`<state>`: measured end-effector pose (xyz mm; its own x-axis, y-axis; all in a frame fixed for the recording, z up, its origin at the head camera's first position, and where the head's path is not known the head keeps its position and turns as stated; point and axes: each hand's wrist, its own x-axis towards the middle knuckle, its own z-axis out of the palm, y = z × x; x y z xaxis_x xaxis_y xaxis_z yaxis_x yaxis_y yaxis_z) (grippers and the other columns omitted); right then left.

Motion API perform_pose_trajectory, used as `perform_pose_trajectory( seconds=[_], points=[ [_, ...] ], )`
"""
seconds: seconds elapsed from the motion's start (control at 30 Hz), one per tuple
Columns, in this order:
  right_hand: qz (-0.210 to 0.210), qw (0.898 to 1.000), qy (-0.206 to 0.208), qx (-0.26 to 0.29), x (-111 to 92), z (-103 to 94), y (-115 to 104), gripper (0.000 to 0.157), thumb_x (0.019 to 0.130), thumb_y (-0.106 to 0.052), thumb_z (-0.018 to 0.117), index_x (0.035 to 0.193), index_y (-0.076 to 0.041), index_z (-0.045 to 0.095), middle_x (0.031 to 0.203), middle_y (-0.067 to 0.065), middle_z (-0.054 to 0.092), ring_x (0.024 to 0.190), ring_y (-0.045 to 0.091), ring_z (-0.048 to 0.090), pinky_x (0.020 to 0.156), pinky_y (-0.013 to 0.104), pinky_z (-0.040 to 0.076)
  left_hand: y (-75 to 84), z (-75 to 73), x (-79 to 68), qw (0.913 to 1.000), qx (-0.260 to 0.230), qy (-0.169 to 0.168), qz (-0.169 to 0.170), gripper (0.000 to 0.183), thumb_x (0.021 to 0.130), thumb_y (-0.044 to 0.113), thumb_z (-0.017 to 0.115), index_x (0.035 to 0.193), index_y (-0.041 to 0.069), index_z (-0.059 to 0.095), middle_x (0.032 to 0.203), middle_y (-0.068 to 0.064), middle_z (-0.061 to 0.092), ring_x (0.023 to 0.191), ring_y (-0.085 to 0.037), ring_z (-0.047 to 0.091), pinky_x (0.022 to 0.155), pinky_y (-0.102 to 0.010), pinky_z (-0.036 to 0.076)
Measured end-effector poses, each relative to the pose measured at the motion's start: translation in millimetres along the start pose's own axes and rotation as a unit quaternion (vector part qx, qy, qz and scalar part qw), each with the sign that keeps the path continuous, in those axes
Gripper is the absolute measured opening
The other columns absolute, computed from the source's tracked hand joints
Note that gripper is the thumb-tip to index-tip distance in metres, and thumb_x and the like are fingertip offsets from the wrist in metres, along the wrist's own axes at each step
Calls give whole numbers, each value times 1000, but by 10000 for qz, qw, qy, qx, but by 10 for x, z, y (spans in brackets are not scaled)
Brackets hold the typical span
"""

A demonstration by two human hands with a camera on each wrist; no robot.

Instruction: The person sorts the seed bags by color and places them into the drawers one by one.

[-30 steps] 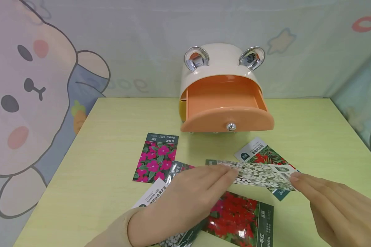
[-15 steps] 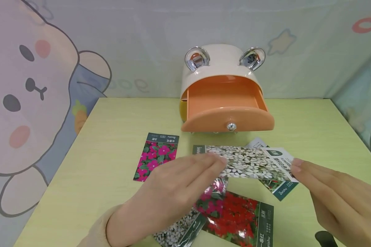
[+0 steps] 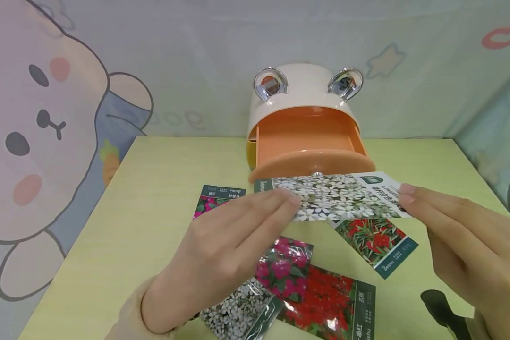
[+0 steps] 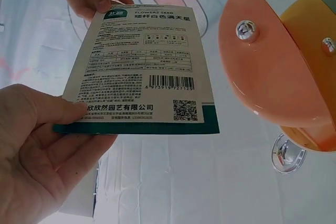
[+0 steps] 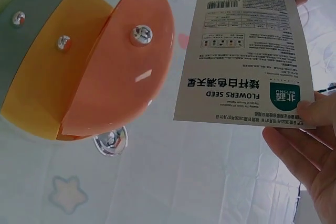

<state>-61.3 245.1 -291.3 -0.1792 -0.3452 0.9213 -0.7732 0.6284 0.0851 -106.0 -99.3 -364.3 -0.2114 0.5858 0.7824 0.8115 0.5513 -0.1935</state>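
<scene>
A seed packet (image 3: pixel 335 196) with white flowers is held level between both hands, raised over the table. My left hand (image 3: pixel 221 255) pinches its left end, thumb on the printed underside in the left wrist view. My right hand (image 3: pixel 471 241) pinches the right end, beside the green logo. Its back (image 4: pixel 142 66) carries Chinese print, a barcode and "FLOWERS SEED". Just beyond the packet is a frog-like cabinet (image 3: pixel 306 85) with chrome eyes. Its orange top drawer (image 3: pixel 301 134) is pulled out, and the packet overlaps the lower drawer front in the head view.
Below lie more seed packets: a red-flower one (image 3: pixel 327 302), a pink one (image 3: pixel 282 267) on top of it, a white one (image 3: pixel 238 309), a red one (image 3: pixel 376 241) at right, and a pink one (image 3: pixel 214 200) partly behind my left hand. A patterned curtain (image 3: pixel 187 71) hangs behind.
Both hands have lifted the white-flower packet and moved it forward, toward the drawer. The red-flower packet at right is now more uncovered. The drawer stays out.
</scene>
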Motion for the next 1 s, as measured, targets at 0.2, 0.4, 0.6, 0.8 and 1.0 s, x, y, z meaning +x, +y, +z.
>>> perform_pose_trajectory(
  seconds=[0.2,0.4,0.6,0.8,1.0],
  points=[
    [-49,9976,669,-191,247,178,25,15,87,-9,64,93,-7,77,91,12,76,65,30,68,45,26,27,148,-866,949,9984,-64,564,-17,39,85,-3,65,123,5,65,118,-7,71,106,-19,69,82,-32,58],
    [-2,9916,1294,-72,529,364,-65,22,86,1,59,87,-9,78,81,10,76,53,33,58,48,26,7,85,-868,1121,9967,272,766,-16,24,87,-6,62,105,3,73,101,-9,75,95,-21,72,80,-31,59],
    [156,9930,1169,-7,612,457,-23,29,85,7,55,92,-9,78,84,11,76,53,32,55,51,24,7,-53,-671,1077,9955,522,789,-70,28,86,-8,59,107,5,73,103,-8,75,94,-21,72,82,-31,58],
    [491,9964,689,-14,606,513,24,24,90,1,55,98,-6,77,90,15,75,55,31,53,52,24,11,-148,-509,1063,9956,520,748,-217,28,86,-8,59,108,5,73,103,-8,75,91,-21,72,80,-31,59],
    [664,9970,396,-30,556,581,108,21,93,-3,55,101,-4,75,92,18,74,65,32,61,52,25,16,-224,-390,1044,9953,567,695,-357,26,88,-5,60,108,5,73,102,-8,75,88,-20,72,80,-30,59]
  ],
)
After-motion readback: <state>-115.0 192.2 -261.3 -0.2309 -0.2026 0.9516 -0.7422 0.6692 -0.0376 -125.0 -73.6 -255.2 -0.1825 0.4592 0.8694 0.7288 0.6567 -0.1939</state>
